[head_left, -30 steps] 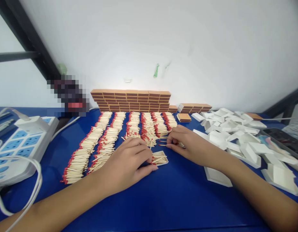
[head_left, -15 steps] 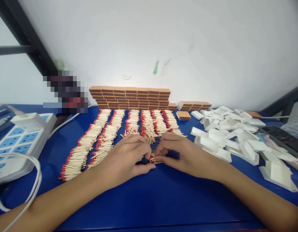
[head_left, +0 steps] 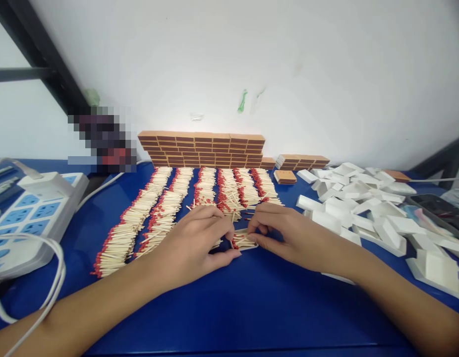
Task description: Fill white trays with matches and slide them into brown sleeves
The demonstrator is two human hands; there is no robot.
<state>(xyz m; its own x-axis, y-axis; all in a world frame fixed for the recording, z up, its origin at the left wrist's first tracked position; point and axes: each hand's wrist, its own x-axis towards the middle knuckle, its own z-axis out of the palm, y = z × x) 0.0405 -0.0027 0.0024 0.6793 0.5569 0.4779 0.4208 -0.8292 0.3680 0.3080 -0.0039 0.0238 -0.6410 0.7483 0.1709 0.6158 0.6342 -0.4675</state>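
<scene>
Six rows of red-tipped matches (head_left: pixel 204 186) spread from nine to one o'clock of the small white tray (head_left: pixel 246 249), which sits on the blue bench (head_left: pixel 229 307) between both hands with matches inside. At its nine-o'clock end, the left hand (head_left: pixel 201 238) has thumb and forefinger parted around the corner; how firmly they press, I cannot tell. At three o'clock, the right hand (head_left: pixel 279 228) has thumb and fingertips drawn close over the end wall; whether that grip pinches a match is hidden. To do this well, the left should steady the thin wall without squeezing it, while the right nudges stray sticks parallel and below the rim. Most visible heads point towards nine o'clock, so any turned stick is best flipped to match. A gentle touch at the heads seems wise, and the elbow should clear the loose white trays (head_left: pixel 363 193) at two to three o'clock.
</scene>
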